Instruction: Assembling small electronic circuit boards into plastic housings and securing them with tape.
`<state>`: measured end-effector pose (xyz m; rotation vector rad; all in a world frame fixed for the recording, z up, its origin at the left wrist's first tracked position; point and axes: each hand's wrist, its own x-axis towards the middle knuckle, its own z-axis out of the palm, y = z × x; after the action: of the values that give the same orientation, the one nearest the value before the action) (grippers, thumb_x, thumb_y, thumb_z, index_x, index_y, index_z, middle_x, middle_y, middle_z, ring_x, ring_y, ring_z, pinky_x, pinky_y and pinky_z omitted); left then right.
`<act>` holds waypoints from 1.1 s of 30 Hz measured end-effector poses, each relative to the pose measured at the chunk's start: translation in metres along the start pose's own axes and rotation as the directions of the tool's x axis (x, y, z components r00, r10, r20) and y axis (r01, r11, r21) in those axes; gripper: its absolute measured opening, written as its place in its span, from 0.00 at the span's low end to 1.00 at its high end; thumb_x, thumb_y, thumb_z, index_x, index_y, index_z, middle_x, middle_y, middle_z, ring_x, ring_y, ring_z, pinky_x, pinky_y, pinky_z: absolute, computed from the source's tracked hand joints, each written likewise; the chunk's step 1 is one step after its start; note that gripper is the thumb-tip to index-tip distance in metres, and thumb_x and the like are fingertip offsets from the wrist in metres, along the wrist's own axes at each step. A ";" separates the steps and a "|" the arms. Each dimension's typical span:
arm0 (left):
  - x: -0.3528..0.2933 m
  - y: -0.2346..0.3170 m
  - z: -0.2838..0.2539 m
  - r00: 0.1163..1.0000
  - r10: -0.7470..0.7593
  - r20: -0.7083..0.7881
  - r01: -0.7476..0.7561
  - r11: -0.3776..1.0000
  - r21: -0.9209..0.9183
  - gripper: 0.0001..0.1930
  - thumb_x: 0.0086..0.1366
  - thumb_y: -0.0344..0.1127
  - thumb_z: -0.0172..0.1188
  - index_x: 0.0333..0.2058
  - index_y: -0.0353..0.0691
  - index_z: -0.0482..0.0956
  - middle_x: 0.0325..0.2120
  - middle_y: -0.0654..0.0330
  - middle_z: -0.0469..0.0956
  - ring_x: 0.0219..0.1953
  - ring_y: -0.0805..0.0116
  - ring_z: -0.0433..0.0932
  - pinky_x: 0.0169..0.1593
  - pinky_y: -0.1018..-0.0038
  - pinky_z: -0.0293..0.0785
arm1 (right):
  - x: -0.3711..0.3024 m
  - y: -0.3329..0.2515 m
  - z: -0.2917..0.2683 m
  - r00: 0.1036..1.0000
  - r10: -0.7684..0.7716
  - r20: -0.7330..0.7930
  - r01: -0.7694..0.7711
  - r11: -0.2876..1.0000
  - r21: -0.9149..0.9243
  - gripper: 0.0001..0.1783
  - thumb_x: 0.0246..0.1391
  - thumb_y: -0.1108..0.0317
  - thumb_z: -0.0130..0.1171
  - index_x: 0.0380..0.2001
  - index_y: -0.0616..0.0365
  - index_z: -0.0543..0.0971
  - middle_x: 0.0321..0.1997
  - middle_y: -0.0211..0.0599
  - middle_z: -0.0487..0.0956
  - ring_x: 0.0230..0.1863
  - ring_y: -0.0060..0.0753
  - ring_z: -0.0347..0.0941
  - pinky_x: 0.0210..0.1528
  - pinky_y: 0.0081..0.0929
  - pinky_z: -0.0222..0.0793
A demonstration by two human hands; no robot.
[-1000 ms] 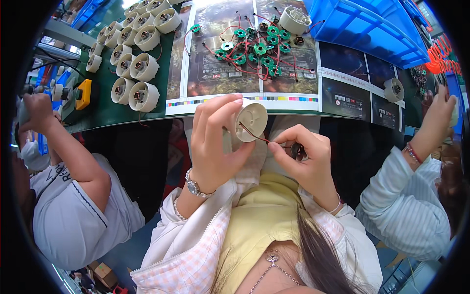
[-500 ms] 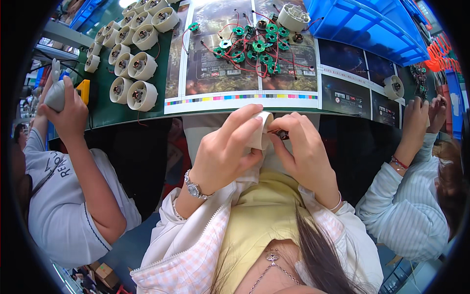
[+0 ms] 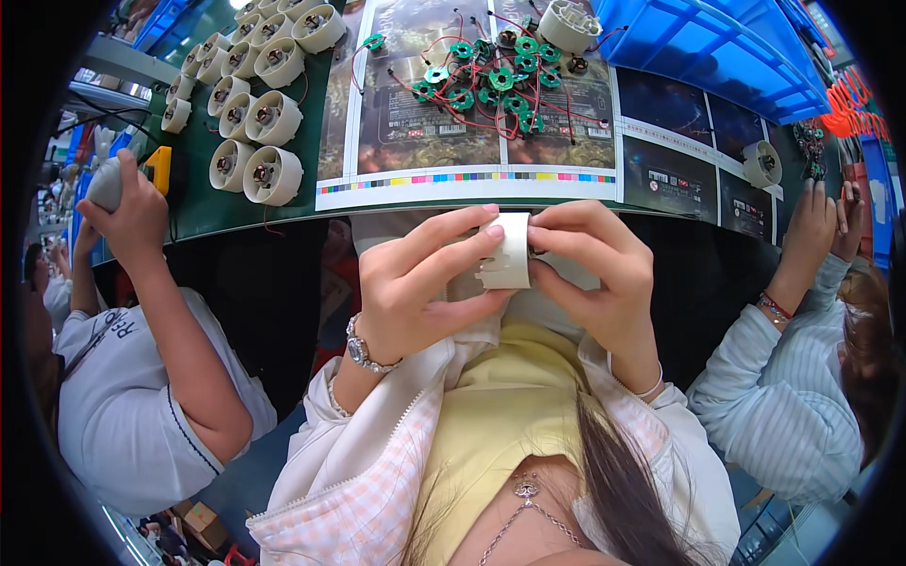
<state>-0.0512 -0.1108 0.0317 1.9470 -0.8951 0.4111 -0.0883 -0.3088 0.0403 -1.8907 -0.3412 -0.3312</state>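
In front of my body I hold a short white plastic ring-shaped housing (image 3: 511, 255), turned on its side. My left hand (image 3: 401, 292) is closed on it, with fingers over its top and left side and the thumb underneath. My right hand (image 3: 604, 269) is closed at the housing's right end, thumb and fingers round a small dark motor (image 3: 537, 251). The motor sits right at that opening, mostly covered by the fingers; how deep it goes inside is hidden.
Rows of white housings with motors inside (image 3: 274, 176) stand on the green table at left. Ahead, green circuit boards with red wires (image 3: 500, 80) lie heaped on printed sheets (image 3: 462, 179), beside a white housing (image 3: 568, 26) and a blue crate (image 3: 708, 57). Co-workers sit on both sides.
The housing has turned so its outer side faces up, and the motor, earlier held just outside the opening, is now against it. My right hand has moved in around that end.
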 end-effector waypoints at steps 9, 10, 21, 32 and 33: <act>0.013 0.026 0.021 0.990 0.061 -0.129 -0.090 0.969 -0.228 0.29 0.38 0.29 0.75 0.45 0.40 0.81 0.42 0.56 0.81 0.29 0.70 0.79 0.27 0.81 0.74 | -0.013 0.033 0.005 0.965 0.081 0.250 -0.261 0.418 0.870 0.14 0.40 0.80 0.67 0.36 0.64 0.82 0.38 0.38 0.79 0.31 0.22 0.72 0.33 0.15 0.68; 0.014 0.032 0.028 0.983 0.034 -0.183 -0.081 0.964 -0.254 0.29 0.38 0.29 0.75 0.45 0.40 0.81 0.41 0.56 0.81 0.28 0.70 0.78 0.27 0.81 0.74 | -0.018 0.024 0.015 0.963 0.074 0.261 -0.268 0.412 0.871 0.14 0.40 0.80 0.67 0.36 0.64 0.82 0.38 0.38 0.79 0.31 0.22 0.72 0.33 0.15 0.68; 0.033 0.041 0.037 0.999 0.023 -0.050 -0.034 0.972 -0.233 0.27 0.40 0.30 0.75 0.43 0.41 0.79 0.34 0.62 0.73 0.24 0.72 0.71 0.24 0.80 0.69 | -0.043 0.026 0.032 0.878 0.449 0.166 -0.285 0.213 0.934 0.10 0.43 0.77 0.68 0.33 0.59 0.82 0.35 0.34 0.79 0.32 0.21 0.70 0.33 0.15 0.67; 0.031 0.035 0.049 0.997 0.047 -0.058 -0.066 0.924 -0.377 0.28 0.41 0.29 0.73 0.45 0.42 0.80 0.40 0.59 0.77 0.25 0.72 0.72 0.25 0.80 0.69 | -0.041 0.058 0.023 0.936 0.308 0.171 -0.228 0.162 0.960 0.09 0.42 0.79 0.68 0.29 0.57 0.83 0.34 0.32 0.77 0.33 0.22 0.68 0.34 0.16 0.65; 0.028 0.033 0.048 0.998 0.047 -0.050 -0.061 0.939 -0.338 0.27 0.41 0.28 0.73 0.46 0.42 0.80 0.43 0.58 0.77 0.24 0.73 0.71 0.24 0.81 0.69 | -0.031 0.052 0.015 0.957 0.262 0.126 -0.177 0.184 0.967 0.10 0.39 0.81 0.68 0.29 0.60 0.83 0.33 0.34 0.76 0.33 0.26 0.67 0.35 0.18 0.64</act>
<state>-0.0596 -0.1734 0.0436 1.5955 -0.9278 0.3038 -0.0955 -0.3139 -0.0216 -0.5752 -0.1323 0.0711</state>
